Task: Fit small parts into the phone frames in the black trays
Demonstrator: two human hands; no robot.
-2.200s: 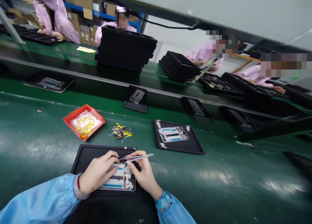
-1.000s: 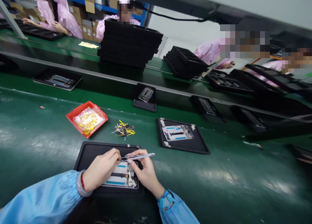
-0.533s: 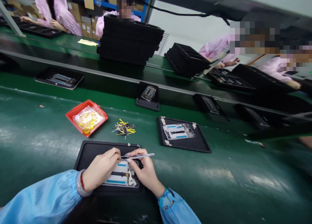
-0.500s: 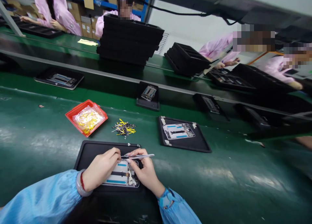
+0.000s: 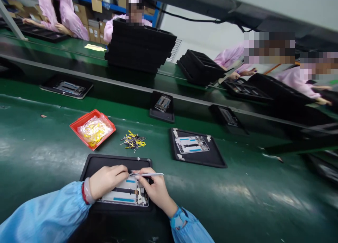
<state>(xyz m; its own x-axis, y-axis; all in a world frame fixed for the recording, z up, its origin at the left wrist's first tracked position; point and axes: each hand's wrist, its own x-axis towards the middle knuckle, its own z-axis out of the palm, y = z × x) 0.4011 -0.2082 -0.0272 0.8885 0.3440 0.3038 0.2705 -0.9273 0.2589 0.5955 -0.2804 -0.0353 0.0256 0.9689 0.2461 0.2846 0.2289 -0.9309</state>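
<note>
An opened phone frame (image 5: 124, 193) with blue strips and a dark flex cable lies on a black tray (image 5: 89, 164) in front of me. My right hand (image 5: 154, 186) grips silver tweezers (image 5: 155, 174) over the frame's far edge, their tips pointing left. Resting on the frame's left part, my left hand (image 5: 109, 179) has its fingers closed at that same far edge, close to the tweezer tips. Whatever its fingertips pinch is hidden. Beyond the tray sits a loose pile of small yellow-and-black flex parts (image 5: 133, 141).
A red bin (image 5: 75, 128) holds bagged yellow parts. Another phone frame (image 5: 194, 145) lies on a taped black tray (image 5: 213, 158) to the right. Farther back, several trays with frames line a green belt (image 5: 118, 107). Black tray stacks (image 5: 139, 47) and co-workers in pink stand beyond.
My left hand has settled lower and flatter over the phone frame. The tweezers stay in my right hand at the far edge. Trays on the back belt have shifted slightly right.
</note>
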